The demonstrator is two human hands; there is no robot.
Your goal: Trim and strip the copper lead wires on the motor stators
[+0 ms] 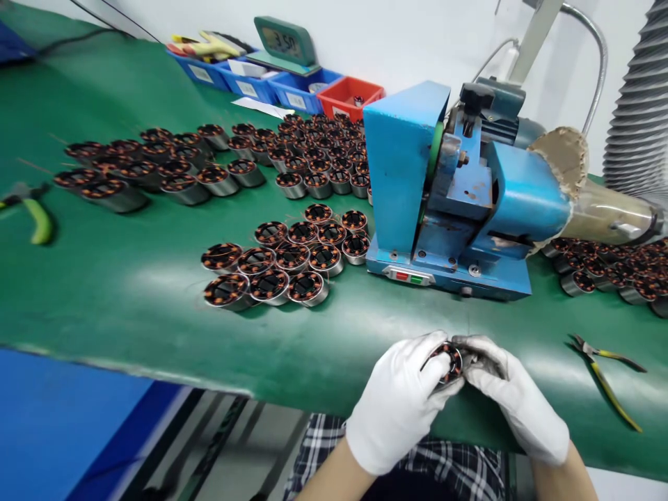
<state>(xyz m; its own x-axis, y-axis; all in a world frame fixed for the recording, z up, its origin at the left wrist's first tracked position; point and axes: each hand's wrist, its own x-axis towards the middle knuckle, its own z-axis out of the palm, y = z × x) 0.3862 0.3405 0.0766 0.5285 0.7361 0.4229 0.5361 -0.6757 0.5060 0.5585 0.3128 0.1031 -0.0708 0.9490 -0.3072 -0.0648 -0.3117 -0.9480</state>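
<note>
A motor stator [451,360], a short metal cylinder with copper windings showing at its face, is held just above the front edge of the green bench. My left hand [404,390], in a white glove, wraps round it with the thumb across the face. From the other side my right hand [504,386], its glove stained grey at the fingertips, closes its fingers at the stator's right edge. Whether those fingers pinch a wire there is hidden. Yellow-handled cutting pliers [600,369] lie on the bench to the right of my right hand.
A blue belt grinding machine [401,181] stands ahead of my hands, with a ribbed hose [637,111] at right. Stator groups [274,257] stand to its left, more [605,268] to its right. Blue bins [297,87], a red bin [349,94] and a clock [284,40] line the wall.
</note>
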